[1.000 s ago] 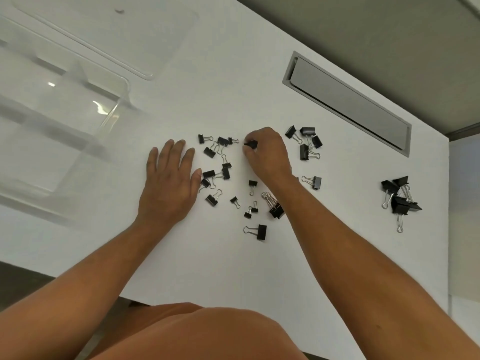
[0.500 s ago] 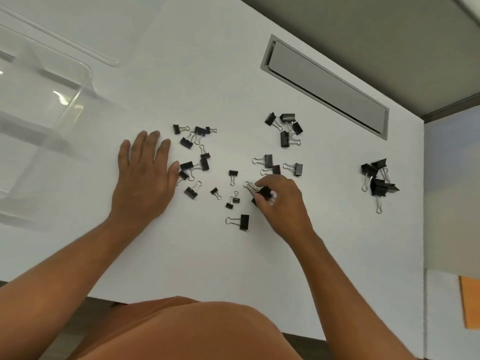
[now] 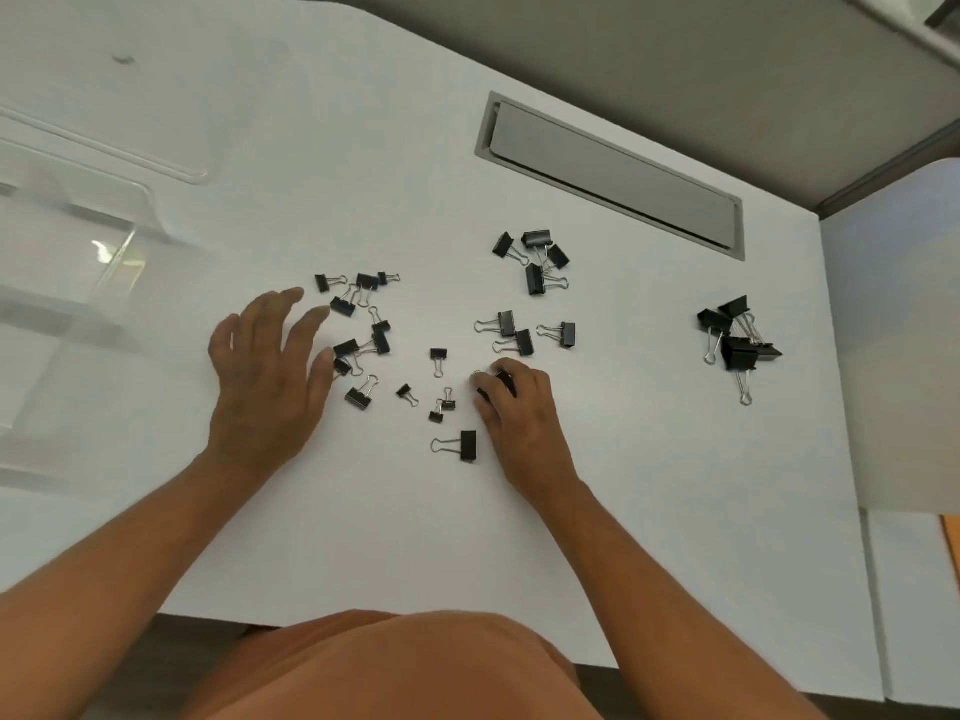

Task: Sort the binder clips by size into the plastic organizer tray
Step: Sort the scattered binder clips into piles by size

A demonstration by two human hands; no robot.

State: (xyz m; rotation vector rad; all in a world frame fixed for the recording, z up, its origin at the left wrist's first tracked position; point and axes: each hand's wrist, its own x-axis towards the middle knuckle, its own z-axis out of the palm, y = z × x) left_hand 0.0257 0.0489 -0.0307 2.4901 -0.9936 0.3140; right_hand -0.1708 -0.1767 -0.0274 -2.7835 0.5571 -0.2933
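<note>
A black binder clip (image 3: 498, 383) was pinched by the curled fingers of the right hand (image 3: 522, 415) on the white desk (image 3: 623, 459). The left hand (image 3: 267, 376) was laid flat, holding nothing. The clear organizer tray (image 3: 78, 283) was seen far left of the grip.

One clear organizer tray (image 3: 78, 236). One grey cable hatch (image 3: 613, 174). Two hands: left hand (image 3: 265, 376), right hand (image 3: 519, 418). Black binder clips by group: nine in the left cluster (image 3: 345, 348), four tiny clips (image 3: 438, 354) mid-bench, four in the far cluster (image 3: 534, 279), three medium clips (image 3: 523, 343), one lone clip (image 3: 467, 445), one held clip (image 3: 500, 379) in the right grip, roughly four large clips (image 3: 737, 350).
</note>
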